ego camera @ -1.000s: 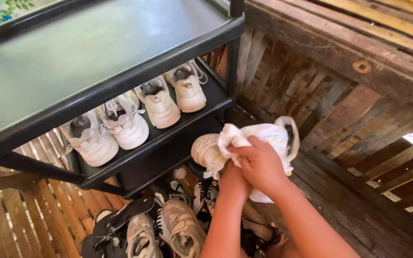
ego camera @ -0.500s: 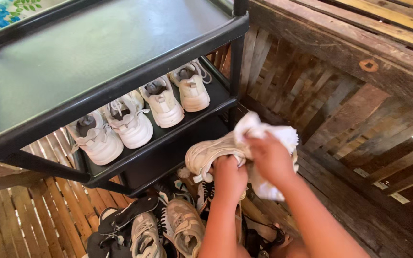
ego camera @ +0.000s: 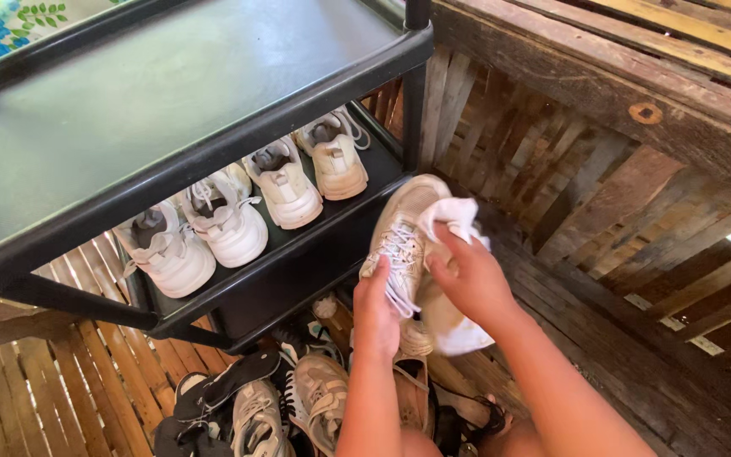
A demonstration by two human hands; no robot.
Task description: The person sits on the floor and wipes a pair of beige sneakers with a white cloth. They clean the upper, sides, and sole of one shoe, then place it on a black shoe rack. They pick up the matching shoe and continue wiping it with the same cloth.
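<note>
Hands meet on a worn beige lace-up sneaker [ego camera: 403, 241] held in the air just in front of the black plastic shoe rack [ego camera: 213, 152], at the level of its lower shelf and beside its right-hand post. The sneaker is tipped up, toe pointing up and away, its laces facing the camera. The left hand [ego camera: 376, 309] is closed around the heel end from below, fingers wrapped on the sneaker's left side. The right hand [ego camera: 467, 279] is closed on a crumpled white cloth [ego camera: 450, 254] and presses it against the sneaker's right side; a fold of the cloth sticks up beside the toe and the rest hangs down below the hand.

On the rack's lower shelf, to the left of the held sneaker, four chunky white sneakers [ego camera: 255, 207] stand in a row, toes towards the camera. The rack's top shelf shows a flat dark surface. Below the rack and under the hands, a heap of mixed shoes [ego camera: 289, 398] lies on the slatted bamboo floor [ego camera: 52, 398]: pale trainers, black sandals and a tan shoe directly beneath the left wrist. To the right of the rack, a wall of weathered wooden slats [ego camera: 602, 195] runs along, with a heavy wooden beam [ego camera: 636, 76] above it.
</note>
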